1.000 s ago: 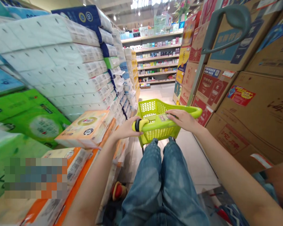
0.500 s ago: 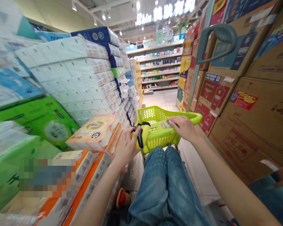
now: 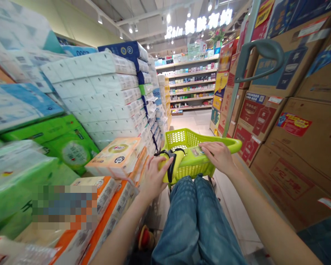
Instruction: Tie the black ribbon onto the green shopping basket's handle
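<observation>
Green shopping cart (image 3: pixel 193 171), front towards shelves (image 3: pixel 191 85).
On floor (image 3: pixel 241 217), between its side edges; handle's (image 3: pixel 194 158) long axis crosswise. Left hand (image 3: pixel 156 176) grips yellow-black band (image 3: pixel 177 159) at handle's left end; right hand (image 3: pixel 219 155) curls over handle.

One cart (image 3: pixel 191 160), one yellow-and-black item (image 3: pixel 178 158) and one grey handle (image 3: pixel 270 50) show.

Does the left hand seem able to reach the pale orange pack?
Probably yes: the pale orange pack lies close and appears unblocked, though the left hand holds a yellow-black item.
</observation>
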### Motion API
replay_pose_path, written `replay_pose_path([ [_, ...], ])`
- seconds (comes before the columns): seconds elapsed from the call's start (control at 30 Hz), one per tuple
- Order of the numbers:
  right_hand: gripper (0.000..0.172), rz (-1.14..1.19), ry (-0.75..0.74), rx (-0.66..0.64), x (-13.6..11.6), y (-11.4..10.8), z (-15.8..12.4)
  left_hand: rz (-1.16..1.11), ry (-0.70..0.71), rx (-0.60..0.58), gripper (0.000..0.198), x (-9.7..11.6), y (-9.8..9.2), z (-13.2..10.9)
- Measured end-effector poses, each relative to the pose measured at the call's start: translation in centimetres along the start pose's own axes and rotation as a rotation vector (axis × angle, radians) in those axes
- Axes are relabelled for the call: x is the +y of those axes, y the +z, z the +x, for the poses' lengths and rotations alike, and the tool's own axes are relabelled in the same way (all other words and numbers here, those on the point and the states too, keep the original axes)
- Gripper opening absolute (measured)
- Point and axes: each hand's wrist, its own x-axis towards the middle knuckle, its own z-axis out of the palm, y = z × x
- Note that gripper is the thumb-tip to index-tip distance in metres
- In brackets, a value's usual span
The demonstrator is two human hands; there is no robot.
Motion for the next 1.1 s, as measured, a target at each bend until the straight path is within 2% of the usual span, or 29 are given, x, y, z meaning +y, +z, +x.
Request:
replay_pose_path([
  [0.1, 0.030, 0.104, 0.044, 0.155, -2.8, 0.6, -1.6, -0.102, 0.015, -0.035, 0.073, 0.2, -0.6, 0.5],
  [0.17, 0.025, 0.243, 0.129, 0.238, -5.4, 0.8, -3.4, -0.189, 0.012, -0.082, 0.068, 0.5, -0.8, 1.0],
  [0.2, 0.023, 0.326, 0.192, 0.231, -6.8, 1.0, -4.4, -0.221, 0.023, -0.113, 0.064, 0.8, -1.0, 1.4],
  [0.27, 0.024, 0.546, 0.336, 0.110, -9.2, 1.2, -5.9, -0.239, 0.066, -0.184, 0.054, 1.6, -1.4, 2.1],
  [0.33, 0.027, 0.825, 0.488, 0.002, -10.9, 1.6, -6.7, -0.225, 0.154, -0.277, 0.045, 2.7, -1.9, 2.8],
  [0.37, 0.031, 0.968, 0.566, -0.009, -11.5, 1.8, -6.8, -0.228, 0.200, -0.323, 0.043, 3.3, -2.2, 3.1],
  [0.43, 0.040, 1.206, 0.712, 0.052, -12.3, 2.2, -6.7, -0.259, 0.288, -0.377, 0.044, 4.7, -2.7, 3.4],
  [0.5, 0.047, 1.343, 0.817, 0.138, -12.8, 2.5, -6.6, -0.303, 0.332, -0.405, 0.050, 6.0, -3.3, 3.2],
  [0.6, 0.048, 1.421, 0.870, 0.192, -13.3, 2.6, -6.8, -0.401, 0.272, -0.423, 0.061, 7.3, -4.1, 1.8],
  [0.7, 0.047, 1.463, 0.905, 0.180, -13.8, 2.5, -7.5, -0.614, 0.139, -0.358, 0.060, 7.6, -3.8, -0.4],
  [0.73, 0.047, 1.471, 0.916, 0.177, -13.9, 2.5, -7.7, -0.703, 0.026, -0.255, 0.053, 7.5, -3.5, -1.1],
  [0.8, 0.049, 1.473, 0.927, 0.158, -14.2, 2.6, -8.1, -0.841, -0.333, -0.016, 0.043, 7.5, -2.5, -2.2],
  [0.83, 0.050, 1.469, 0.922, 0.133, -14.3, 2.7, -8.3, -0.910, -0.486, 0.024, 0.049, 7.5, -2.0, -2.5],
  [0.9, 0.050, 1.456, 0.890, 0.033, -14.4, 2.9, -8.7, -1.122, -0.684, -0.049, 0.061, 7.7, -1.3, -3.0],
  [1.0, 0.041, 1.352, 0.813, -0.120, -14.5, 3.0, -9.4, -1.396, -0.836, -0.199, 0.066, 8.4, -1.2, -3.3],
  [1.1, 0.036, 1.111, 0.645, -0.263, -14.1, 2.9, -10.4, -1.442, -0.954, -0.197, 0.064, 9.4, -1.4, -4.0],
])
